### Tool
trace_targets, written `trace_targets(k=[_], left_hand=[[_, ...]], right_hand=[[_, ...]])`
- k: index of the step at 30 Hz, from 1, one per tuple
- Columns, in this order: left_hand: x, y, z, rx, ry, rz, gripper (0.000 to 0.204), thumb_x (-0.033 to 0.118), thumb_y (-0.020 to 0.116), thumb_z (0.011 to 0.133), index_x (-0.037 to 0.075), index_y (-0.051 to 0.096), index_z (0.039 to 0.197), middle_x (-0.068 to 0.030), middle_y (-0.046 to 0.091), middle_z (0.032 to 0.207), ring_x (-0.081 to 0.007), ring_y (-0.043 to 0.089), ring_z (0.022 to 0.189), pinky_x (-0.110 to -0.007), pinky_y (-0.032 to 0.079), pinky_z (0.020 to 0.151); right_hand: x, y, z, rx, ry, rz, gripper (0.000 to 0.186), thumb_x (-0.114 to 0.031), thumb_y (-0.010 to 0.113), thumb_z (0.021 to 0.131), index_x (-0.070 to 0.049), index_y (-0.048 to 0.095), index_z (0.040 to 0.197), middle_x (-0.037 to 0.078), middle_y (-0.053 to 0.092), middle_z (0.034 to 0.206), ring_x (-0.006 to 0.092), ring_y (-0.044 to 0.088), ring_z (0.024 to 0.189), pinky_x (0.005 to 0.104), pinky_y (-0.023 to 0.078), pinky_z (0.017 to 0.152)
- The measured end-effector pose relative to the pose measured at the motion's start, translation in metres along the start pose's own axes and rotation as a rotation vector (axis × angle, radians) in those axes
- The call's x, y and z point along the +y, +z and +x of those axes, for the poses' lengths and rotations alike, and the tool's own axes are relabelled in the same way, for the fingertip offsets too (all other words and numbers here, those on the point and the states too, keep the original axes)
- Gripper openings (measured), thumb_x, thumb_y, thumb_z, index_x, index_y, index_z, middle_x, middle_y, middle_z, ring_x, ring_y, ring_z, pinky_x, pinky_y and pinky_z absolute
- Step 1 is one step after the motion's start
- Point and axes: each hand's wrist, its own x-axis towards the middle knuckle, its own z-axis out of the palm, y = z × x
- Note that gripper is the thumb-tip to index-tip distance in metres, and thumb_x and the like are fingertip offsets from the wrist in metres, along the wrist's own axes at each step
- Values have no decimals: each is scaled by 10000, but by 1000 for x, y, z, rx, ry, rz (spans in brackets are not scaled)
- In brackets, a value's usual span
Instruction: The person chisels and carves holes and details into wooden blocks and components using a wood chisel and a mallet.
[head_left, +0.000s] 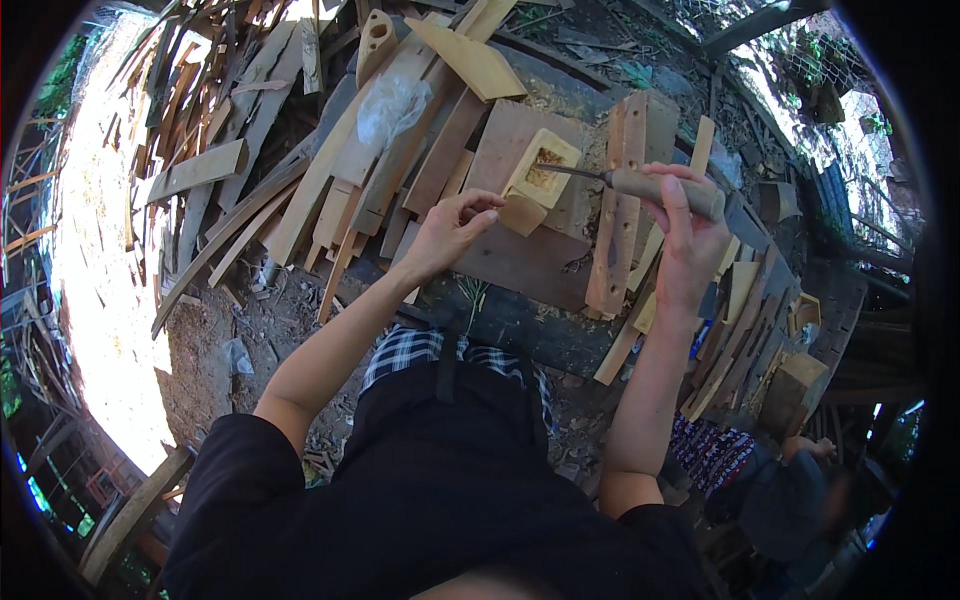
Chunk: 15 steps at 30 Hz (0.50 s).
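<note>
My right hand (685, 225) is closed round the thick wooden handle of a chisel (650, 187). Its thin dark metal blade points left, with the tip over the hollow in a pale wooden block (562, 150). Wood chips lie inside that hollow. Just left of the block, my left hand (458, 228) hovers with bent fingers apart and nothing between them. The block rests tilted on a flat brown board (490, 160), and a smaller piece of wood (521, 214) shows at its near end.
A drilled beam (625, 140) stands close on the right. Long planks and a clear plastic bag (390, 108) lie to the left, beside a large heap of scrap wood (215, 120). Another person (780, 500) sits at the lower right, near a wood block (795, 388).
</note>
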Motion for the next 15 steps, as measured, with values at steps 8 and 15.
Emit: trace_targets(k=[8, 15], left_hand=[[7, -6, 5, 34, 15, 36, 271, 159, 584, 941, 29, 615, 1176, -23, 651, 989, -83, 566, 867, -248, 475, 801], [14, 9, 24, 85, 204, 240, 496, 204, 652, 898, 36, 482, 1333, -99, 556, 1125, -132, 599, 819, -278, 506, 777]], right_hand=[[-5, 8, 21, -30, -50, -100, 211, -132, 663, 898, 26, 623, 1031, 103, 672, 964, 151, 655, 881, 298, 580, 768], [12, -2, 38, -9, 10, -126, 255, -199, 661, 902, 8, 622, 1046, 137, 665, 1023, 200, 657, 958, 334, 569, 832]])
